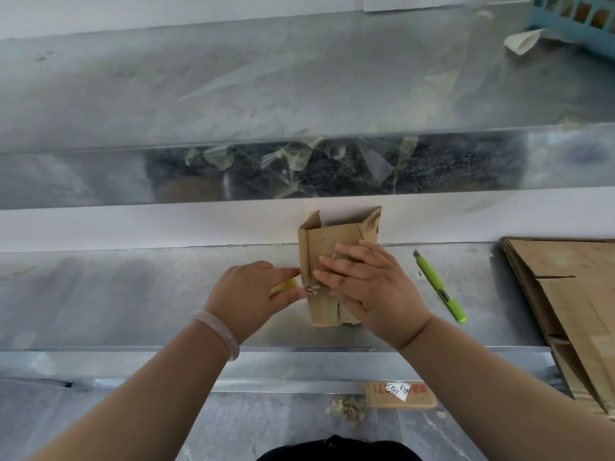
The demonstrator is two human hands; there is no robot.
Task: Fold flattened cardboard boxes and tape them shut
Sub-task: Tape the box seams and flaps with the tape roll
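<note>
A small brown cardboard box (327, 241) lies on the metal table (133, 294), its far flaps standing open against the white ledge. My right hand (369, 287) lies flat on top of the box, fingers spread, pressing it down. My left hand (253, 294) is at the box's left edge, fingertips touching the cardboard, and grips a small yellow object (284, 287) that is mostly hidden under the fingers; I cannot tell if it is a tape roll. A crumpled bit of tape sits at the left edge by my fingertips.
A green utility knife (439, 287) lies right of the box. A stack of flattened cardboard (565, 294) sits at the right edge. Crumpled clear tape scraps (299, 161) hang on the shelf behind. A blue basket (575, 15) stands far right. A labelled cardboard piece (399, 394) lies below.
</note>
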